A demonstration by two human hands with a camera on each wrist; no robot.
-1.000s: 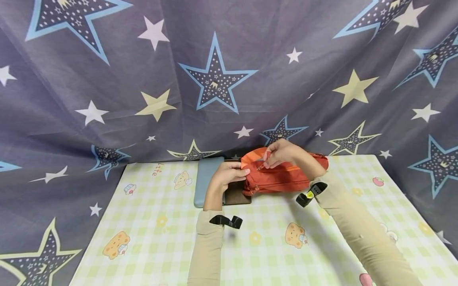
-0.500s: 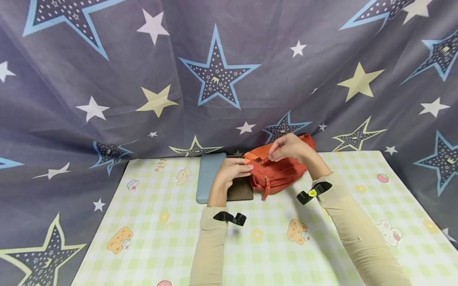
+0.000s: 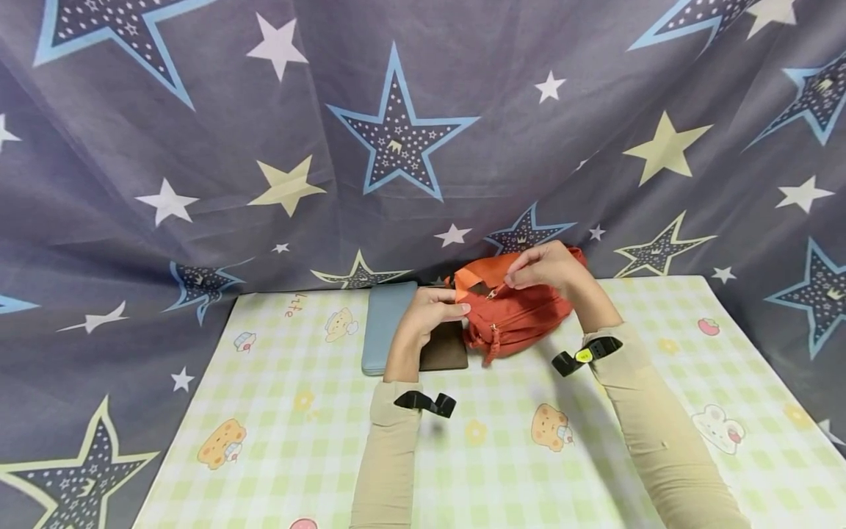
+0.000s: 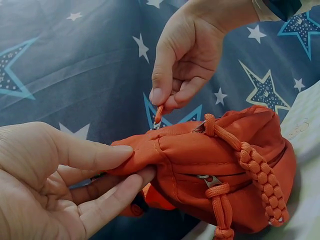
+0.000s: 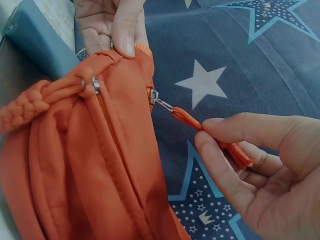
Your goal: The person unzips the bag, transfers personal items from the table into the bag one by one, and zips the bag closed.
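Note:
A red-orange fabric bag [image 3: 522, 319] with several zippers is at the back of the table. My left hand [image 3: 426, 316] pinches its left end between thumb and fingers, as the left wrist view shows up close. My right hand [image 3: 547, 268] pinches an orange cord zipper pull [image 5: 187, 119], stretched taut from a metal slider [image 5: 154, 96] at the bag's upper edge. Another slider [image 4: 210, 180] on the bag's side carries a cord pull, and a thick braided pull [image 4: 262, 180] hangs beside it. The bag's inside is hidden.
A light blue flat case [image 3: 383, 330] lies left of the bag, partly behind my left hand. A dark brown flat item [image 3: 444, 353] lies beside it, partly covered. A star-patterned curtain [image 3: 284, 242] hangs right behind the checked tablecloth [image 3: 317, 441].
The bag has turned, its zippered end now facing nearer me. My right hand has moved to the right with the zipper pull. My left hand keeps its pinch on the bag's end.

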